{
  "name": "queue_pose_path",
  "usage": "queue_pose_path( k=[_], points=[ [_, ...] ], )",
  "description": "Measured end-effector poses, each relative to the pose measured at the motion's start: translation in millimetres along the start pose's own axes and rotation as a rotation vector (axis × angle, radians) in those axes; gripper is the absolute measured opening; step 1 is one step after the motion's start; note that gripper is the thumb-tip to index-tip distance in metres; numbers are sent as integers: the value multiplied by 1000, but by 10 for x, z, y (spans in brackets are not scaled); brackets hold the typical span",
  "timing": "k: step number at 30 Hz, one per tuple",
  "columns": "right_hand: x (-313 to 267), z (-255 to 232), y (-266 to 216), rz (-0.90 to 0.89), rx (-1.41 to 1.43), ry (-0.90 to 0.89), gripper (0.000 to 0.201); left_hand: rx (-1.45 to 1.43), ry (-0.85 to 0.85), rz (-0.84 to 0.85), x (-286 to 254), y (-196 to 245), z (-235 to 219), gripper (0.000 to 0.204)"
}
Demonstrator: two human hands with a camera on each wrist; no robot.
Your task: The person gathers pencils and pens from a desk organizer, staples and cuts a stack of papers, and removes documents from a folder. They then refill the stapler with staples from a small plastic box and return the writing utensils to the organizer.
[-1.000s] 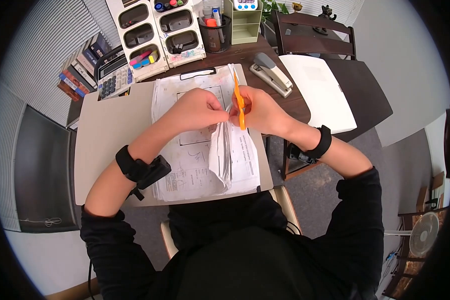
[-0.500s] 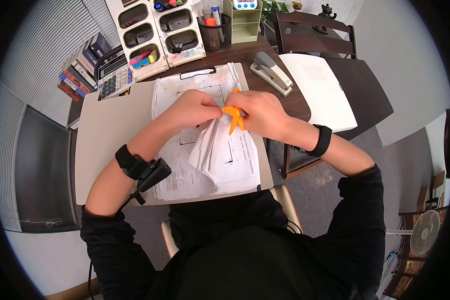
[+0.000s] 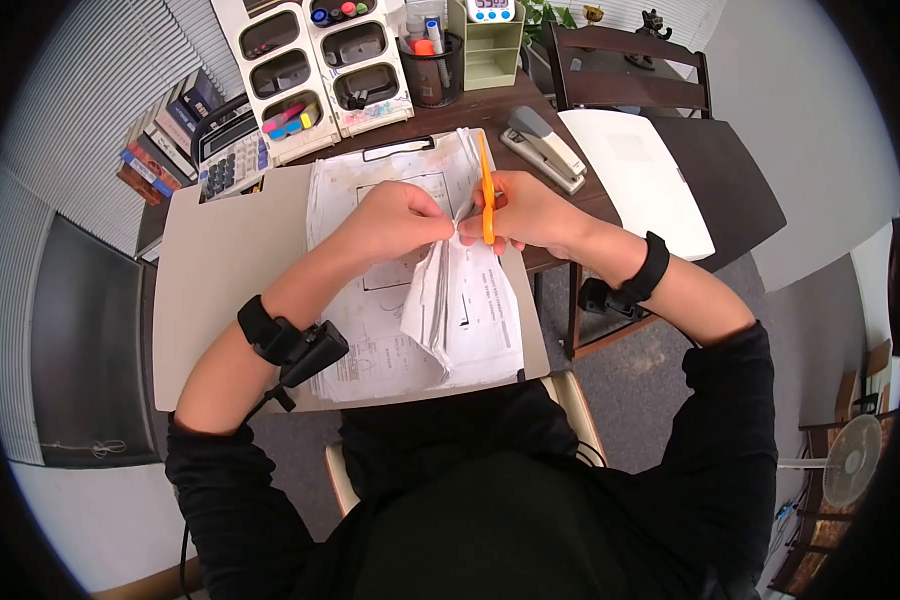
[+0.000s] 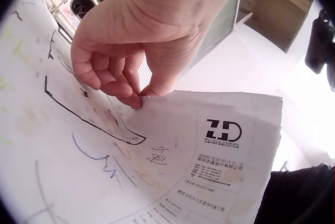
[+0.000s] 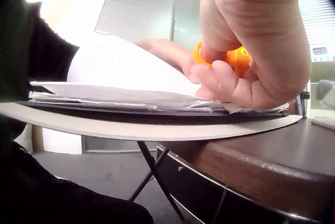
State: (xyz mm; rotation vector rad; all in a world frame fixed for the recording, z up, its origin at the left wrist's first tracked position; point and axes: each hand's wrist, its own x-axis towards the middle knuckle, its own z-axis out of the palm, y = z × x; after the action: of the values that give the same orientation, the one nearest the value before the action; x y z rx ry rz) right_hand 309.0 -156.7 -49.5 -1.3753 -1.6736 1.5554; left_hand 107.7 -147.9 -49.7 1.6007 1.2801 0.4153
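My left hand (image 3: 400, 222) pinches the upper edge of a raised bundle of paper sheets (image 3: 436, 300) between thumb and fingertips. In the left wrist view, the sheet (image 4: 220, 177) below the pinch carries print and pen marks. My right hand (image 3: 530, 212) holds an orange plastic tool (image 3: 488, 200), long and narrow from above; its kind is hard to tell. In the right wrist view, a rounded orange part (image 5: 242, 59) shows between its curled fingers. The right fingertips are right at the pinched paper, beside the left hand. Underneath lies a paper stack (image 3: 355, 330) with a black clip (image 3: 400, 150) at its top.
The papers lie on a beige board (image 3: 220, 300) over a dark wooden table (image 3: 560, 235). A stapler (image 3: 543, 150) stands right of them, beyond it a white folder (image 3: 640, 180). At the back are a white organizer (image 3: 320, 80), a pen cup (image 3: 435, 75) and a calculator (image 3: 235, 170).
The orange tool turned from upright to slanted across the paper edge, then back to upright, slightly right. The raised sheets swung lower left, then partly back. The left hand kept its pinch.
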Motion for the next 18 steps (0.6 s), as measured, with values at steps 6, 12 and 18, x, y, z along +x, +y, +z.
queue_pose_path(
  k=[6, 12, 18],
  points=[
    [-6, 14, 18, -19, 11, 17, 28, 8, -53, 99, -9, -23, -16, 22],
    [69, 38, 134, -107, 125, 67, 29, 59, -39, 68, -19, 27, -6, 24],
    [113, -12, 138, -220, -120, 48, 27, 105, -18, 112, 2, 20, 43, 20]
  ],
)
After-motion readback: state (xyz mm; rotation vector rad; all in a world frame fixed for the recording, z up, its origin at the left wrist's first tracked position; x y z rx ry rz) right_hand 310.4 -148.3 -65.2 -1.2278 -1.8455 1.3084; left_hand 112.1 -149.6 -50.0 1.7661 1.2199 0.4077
